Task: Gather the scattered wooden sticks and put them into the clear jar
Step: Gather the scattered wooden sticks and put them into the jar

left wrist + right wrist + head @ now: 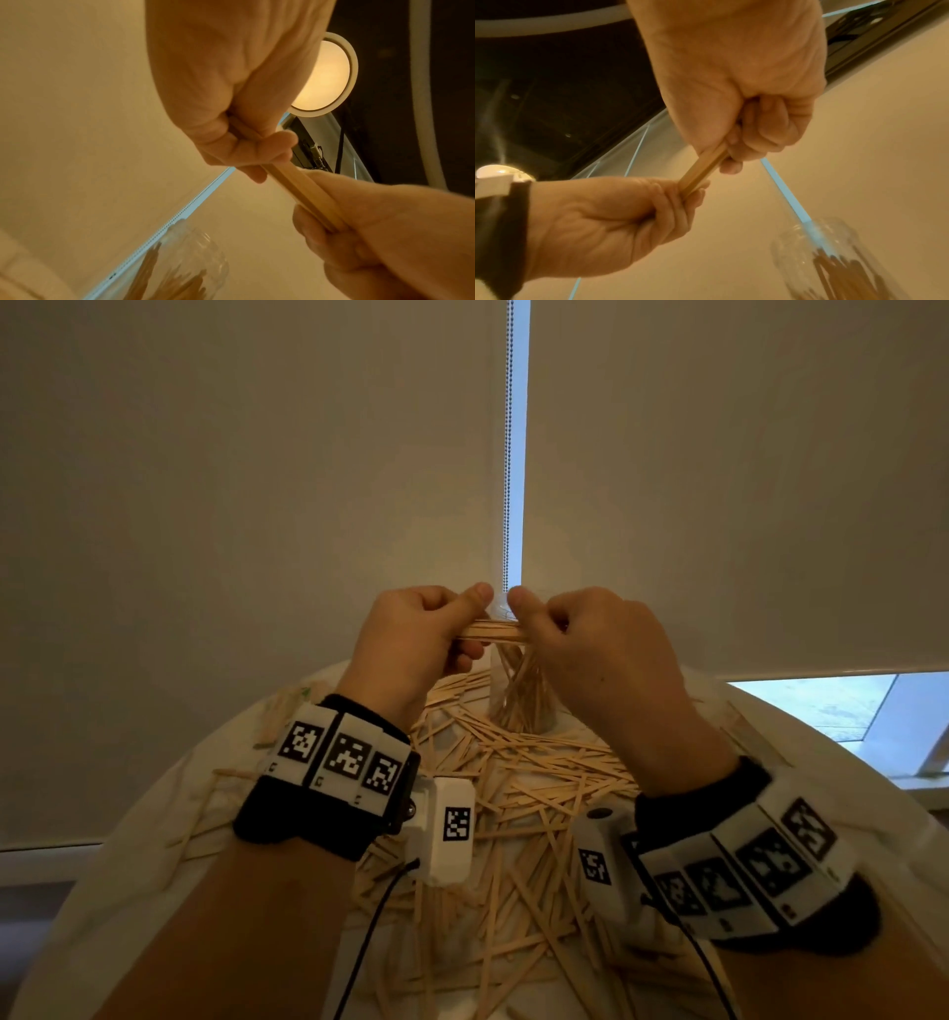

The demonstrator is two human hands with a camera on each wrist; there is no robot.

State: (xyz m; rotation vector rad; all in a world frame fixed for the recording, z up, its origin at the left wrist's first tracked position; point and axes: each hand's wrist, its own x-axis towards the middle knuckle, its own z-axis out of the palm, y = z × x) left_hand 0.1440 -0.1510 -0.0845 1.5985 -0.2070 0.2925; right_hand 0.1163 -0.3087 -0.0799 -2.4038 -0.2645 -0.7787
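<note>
My head camera looks forward and down over the table (128, 814), while both wrist cameras look up close along the hands, sharing the jar (834, 243).

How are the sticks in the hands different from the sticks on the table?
The small bundle of pale wooden sticks is neatly lined up, level, pinched by the left hand and right hand. The scattered wooden sticks lie criss-crossed on the white round table. Both are thin, pale wood.

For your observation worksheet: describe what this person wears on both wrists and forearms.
Each wrist carries a black fabric band topped by white blocks printed with black-and-white square code markers. A white camera module with its own marker sits inside each wrist, trailing a thin black cable. Forearms are bare, no sleeves.
</note>
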